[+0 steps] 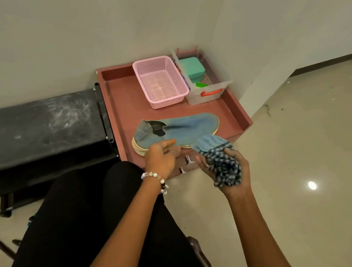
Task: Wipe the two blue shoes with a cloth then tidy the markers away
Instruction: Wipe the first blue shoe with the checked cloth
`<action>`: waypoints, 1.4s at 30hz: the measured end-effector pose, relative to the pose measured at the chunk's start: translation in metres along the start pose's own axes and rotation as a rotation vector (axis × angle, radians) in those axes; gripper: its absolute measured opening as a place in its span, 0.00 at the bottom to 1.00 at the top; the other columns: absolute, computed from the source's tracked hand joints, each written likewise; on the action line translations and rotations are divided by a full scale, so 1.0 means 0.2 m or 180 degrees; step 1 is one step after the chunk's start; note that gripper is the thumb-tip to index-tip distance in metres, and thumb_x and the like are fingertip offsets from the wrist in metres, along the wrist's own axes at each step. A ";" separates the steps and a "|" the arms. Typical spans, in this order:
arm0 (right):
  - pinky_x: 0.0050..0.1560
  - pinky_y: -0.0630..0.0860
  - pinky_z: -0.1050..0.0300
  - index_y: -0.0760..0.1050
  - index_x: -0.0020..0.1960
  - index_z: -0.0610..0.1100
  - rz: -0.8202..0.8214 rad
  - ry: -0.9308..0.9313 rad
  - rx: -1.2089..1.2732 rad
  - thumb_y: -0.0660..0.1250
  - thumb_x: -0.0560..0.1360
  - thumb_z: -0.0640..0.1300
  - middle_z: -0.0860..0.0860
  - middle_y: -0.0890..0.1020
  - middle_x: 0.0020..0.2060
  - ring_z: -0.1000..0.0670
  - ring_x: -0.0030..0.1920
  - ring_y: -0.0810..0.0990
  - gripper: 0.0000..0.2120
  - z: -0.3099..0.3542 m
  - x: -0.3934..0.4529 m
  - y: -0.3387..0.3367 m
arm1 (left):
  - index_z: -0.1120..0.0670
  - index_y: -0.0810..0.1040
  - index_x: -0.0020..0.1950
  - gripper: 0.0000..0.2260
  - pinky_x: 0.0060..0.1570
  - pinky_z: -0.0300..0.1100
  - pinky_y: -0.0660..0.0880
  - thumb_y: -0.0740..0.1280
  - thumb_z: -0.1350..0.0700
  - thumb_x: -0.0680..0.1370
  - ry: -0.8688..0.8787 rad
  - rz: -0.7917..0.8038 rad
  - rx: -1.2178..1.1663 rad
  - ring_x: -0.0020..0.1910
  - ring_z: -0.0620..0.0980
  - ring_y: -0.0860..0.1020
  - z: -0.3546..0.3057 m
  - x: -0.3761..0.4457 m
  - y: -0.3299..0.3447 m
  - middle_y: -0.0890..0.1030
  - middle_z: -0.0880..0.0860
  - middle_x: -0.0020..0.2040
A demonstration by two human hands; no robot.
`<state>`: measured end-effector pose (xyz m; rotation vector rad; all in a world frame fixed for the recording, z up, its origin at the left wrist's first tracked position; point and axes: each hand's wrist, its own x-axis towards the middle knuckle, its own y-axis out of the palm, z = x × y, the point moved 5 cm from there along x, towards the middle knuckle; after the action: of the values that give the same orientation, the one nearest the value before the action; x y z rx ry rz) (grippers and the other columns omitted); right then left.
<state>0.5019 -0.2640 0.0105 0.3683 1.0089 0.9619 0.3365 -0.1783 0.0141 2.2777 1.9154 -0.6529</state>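
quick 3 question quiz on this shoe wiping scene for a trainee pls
1. True or false: the pink basket holds markers.
2. Which hand grips the striped cloth? A) left hand B) right hand
3. What sits in the clear box beside the basket?

Key:
1. False; it looks empty.
2. B; the left hand reaches over the near side of the blue shoe, holding nothing.
3. A green block, plus a smaller green item nearer its red handle.
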 end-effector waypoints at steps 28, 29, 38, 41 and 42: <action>0.58 0.75 0.42 0.76 0.60 0.37 0.0044 0.0931 -0.1866 0.71 0.66 0.58 0.38 0.79 0.58 0.40 0.57 0.79 0.31 0.07 -0.19 0.01 | 0.57 0.76 0.63 0.22 0.43 0.46 0.81 0.69 0.73 0.72 -0.0494 0.0649 -0.1579 0.39 0.53 0.81 -0.15 -0.17 0.09 0.80 0.60 0.42; 0.55 0.77 0.44 0.77 0.58 0.36 0.0027 0.0839 -0.1791 0.77 0.62 0.56 0.37 0.80 0.57 0.41 0.54 0.81 0.32 0.08 -0.18 0.00 | 0.57 0.76 0.63 0.21 0.46 0.48 0.80 0.69 0.72 0.72 -0.0453 0.0627 -0.1407 0.40 0.54 0.81 -0.13 -0.15 0.08 0.80 0.60 0.43; 0.56 0.77 0.41 0.71 0.64 0.31 -0.0100 0.0176 -0.0875 0.74 0.67 0.46 0.35 0.77 0.59 0.38 0.59 0.78 0.31 0.14 -0.12 0.11 | 0.54 0.72 0.67 0.28 0.54 0.35 0.75 0.73 0.49 0.69 0.0014 0.1353 -0.0456 0.57 0.46 0.77 -0.11 -0.19 0.19 0.78 0.49 0.58; 0.53 0.77 0.38 0.75 0.58 0.32 -0.0337 0.0064 -0.1034 0.72 0.70 0.44 0.37 0.81 0.52 0.38 0.53 0.81 0.22 0.18 -0.14 0.16 | 0.52 0.71 0.68 0.31 0.52 0.37 0.77 0.78 0.53 0.67 0.0194 0.2070 -0.0365 0.54 0.44 0.80 -0.12 -0.26 0.29 0.80 0.50 0.57; 0.50 0.79 0.40 0.76 0.57 0.32 -0.0318 -0.0007 -0.1275 0.72 0.70 0.42 0.38 0.82 0.49 0.40 0.49 0.82 0.19 0.20 -0.15 0.18 | 0.51 0.72 0.66 0.32 0.54 0.39 0.77 0.79 0.53 0.65 0.0286 0.2043 -0.0261 0.54 0.45 0.80 -0.12 -0.26 0.31 0.81 0.50 0.56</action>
<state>0.5110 -0.2623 0.0718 -0.0145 0.8006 1.0446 0.3958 -0.2311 0.0425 2.6754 1.0846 -0.3797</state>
